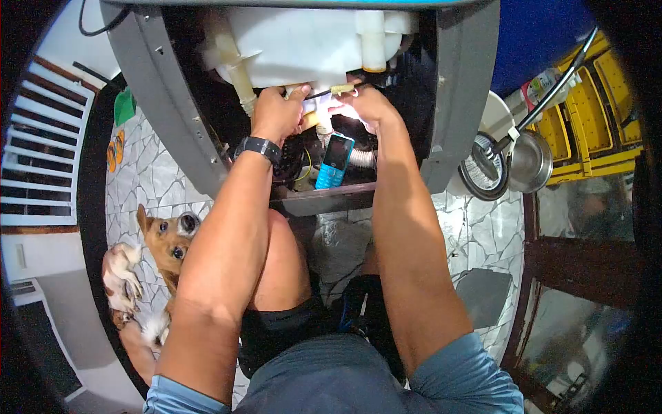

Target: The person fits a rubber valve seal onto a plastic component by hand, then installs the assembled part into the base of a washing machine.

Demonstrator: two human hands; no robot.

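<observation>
1. The person works with both hands inside the open lower part of a grey cabinet (463, 90), under a white tub (289, 41).
2. The left hand (278, 114) is at the left end of a black cable (318, 94), with bent fingers; the thumb is beside the cable. It cannot be told if these fingers are clamped on it.
3. The right hand (370, 108) is near the right end, just beside a yellowish connector (342, 89). Bright glare covers its fingertips, so whether they are together or apart cannot be told.
4. The cable and connector are between the hands, below the tub and well inside the cabinet's bottom edge (324, 202).
5. The step in hand seems to be handling this cable near the pale pipe (323, 125). The next move probably calls for a steady hold by one hand and fine work by the other.
6. A blue keypad phone (334, 165) leans near the middle of that bottom edge; its key markings are too small to read.
7. A container (541, 86) at far right carries a coloured label, not readable. No brand can be read.
</observation>
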